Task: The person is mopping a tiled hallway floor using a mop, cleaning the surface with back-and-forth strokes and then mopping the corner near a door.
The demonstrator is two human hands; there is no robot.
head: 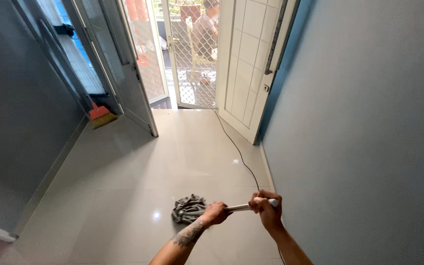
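Fingers [262, 198] of both hands curl tightly around a pale mop handle [241, 207]; the left hand [215, 214] grips lower, the right hand [267, 208] near the top. Its grey mop head [188, 208] rests on the tiled floor [138, 186], beside a black cable [236, 147].

Bare forearms, no sleeves; dark tattoo on left forearm [188, 235]; right forearm [290, 245] unmarked.

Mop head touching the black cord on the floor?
Apart. The head view shows bare tile between the grey mop head and the black cord, which runs along the right wall side; the left hand and right hand grip the handle.
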